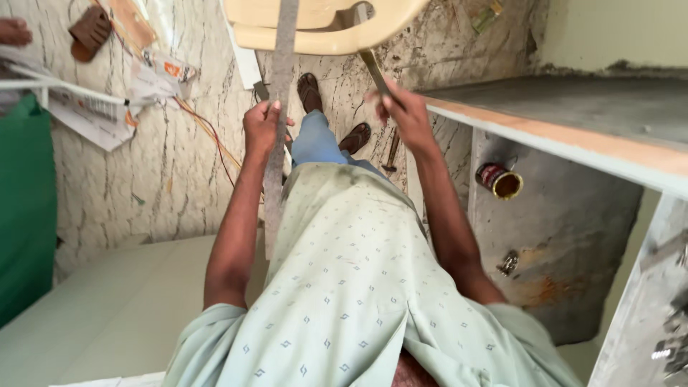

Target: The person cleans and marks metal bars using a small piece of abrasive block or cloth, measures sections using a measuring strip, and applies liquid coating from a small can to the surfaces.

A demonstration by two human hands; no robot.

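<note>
The long grey strip (276,122) runs off the top edge of the frame and its lower end slips behind the shirt, the right hand (405,107) is motion-blurred around a thin tool, and the cream plastic chair (322,32) is cropped at top centre.

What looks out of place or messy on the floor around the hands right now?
Crumpled papers and loose orange wires litter the marble floor. A small open tin lies tipped on its side by the grey wall, nothing visibly spilled.

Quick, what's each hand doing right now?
Left hand: closed around a long grey flat strip.
Right hand: closed on a thin tool; motion blur hides the grip.
</note>
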